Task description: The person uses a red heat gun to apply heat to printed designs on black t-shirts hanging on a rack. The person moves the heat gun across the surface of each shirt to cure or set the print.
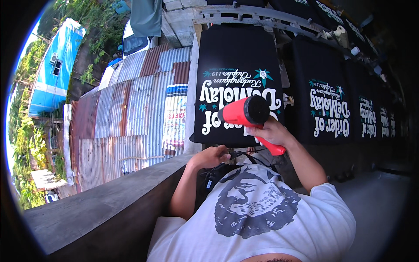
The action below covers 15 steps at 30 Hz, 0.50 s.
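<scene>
My right hand (274, 132) is closed round the handle of a red and black hair dryer (239, 112). It is held over a black T-shirt (233, 50), which lies flat on a board in front of me. White lettering and small green leaf shapes are printed on the shirt, upside down from where I stand. The dryer covers part of the print. Close to my waist, at the near edge of the shirt, my left hand (210, 157) has its fingers curled on a black cord (244, 153). Shadow makes the cord's end hard to see.
To the right, more black printed shirts (329, 100) lie in a row on boards. A metal rail (257, 21) runs along their far side. On my left stands a concrete ledge (104, 196), with rusty corrugated roofing (126, 109) beyond it.
</scene>
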### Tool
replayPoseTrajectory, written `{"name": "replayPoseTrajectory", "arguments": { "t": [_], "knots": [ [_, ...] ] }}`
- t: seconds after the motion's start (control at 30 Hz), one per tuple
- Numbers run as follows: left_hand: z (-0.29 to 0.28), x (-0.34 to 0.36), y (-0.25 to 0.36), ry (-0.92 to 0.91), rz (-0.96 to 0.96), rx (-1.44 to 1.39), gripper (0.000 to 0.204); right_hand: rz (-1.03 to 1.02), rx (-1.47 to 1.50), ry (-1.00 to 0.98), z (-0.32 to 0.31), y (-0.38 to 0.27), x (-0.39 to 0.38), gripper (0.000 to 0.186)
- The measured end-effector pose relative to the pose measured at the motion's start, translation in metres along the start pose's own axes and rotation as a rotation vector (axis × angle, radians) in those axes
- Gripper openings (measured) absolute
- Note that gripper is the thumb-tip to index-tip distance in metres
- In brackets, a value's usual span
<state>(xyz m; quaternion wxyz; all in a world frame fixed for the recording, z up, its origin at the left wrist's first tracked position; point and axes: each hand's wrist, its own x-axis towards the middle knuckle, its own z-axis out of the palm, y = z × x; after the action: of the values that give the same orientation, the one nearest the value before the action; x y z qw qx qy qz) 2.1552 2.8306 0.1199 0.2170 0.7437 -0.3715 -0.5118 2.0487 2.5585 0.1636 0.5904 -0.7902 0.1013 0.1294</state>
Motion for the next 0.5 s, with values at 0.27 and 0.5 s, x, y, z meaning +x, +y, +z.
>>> {"name": "replayPoseTrajectory", "arguments": {
  "t": [0.27,0.5],
  "knots": [
    [-0.006,-0.005,-0.001,0.027,0.01,-0.014,0.045,-0.142,0.02,0.043,0.021,-0.009,0.03,0.046],
    [-0.007,-0.004,-0.01,0.075,0.062,-0.03,0.043,-0.101,0.001,-0.158,0.014,-0.024,0.044,0.052]
  ]
}}
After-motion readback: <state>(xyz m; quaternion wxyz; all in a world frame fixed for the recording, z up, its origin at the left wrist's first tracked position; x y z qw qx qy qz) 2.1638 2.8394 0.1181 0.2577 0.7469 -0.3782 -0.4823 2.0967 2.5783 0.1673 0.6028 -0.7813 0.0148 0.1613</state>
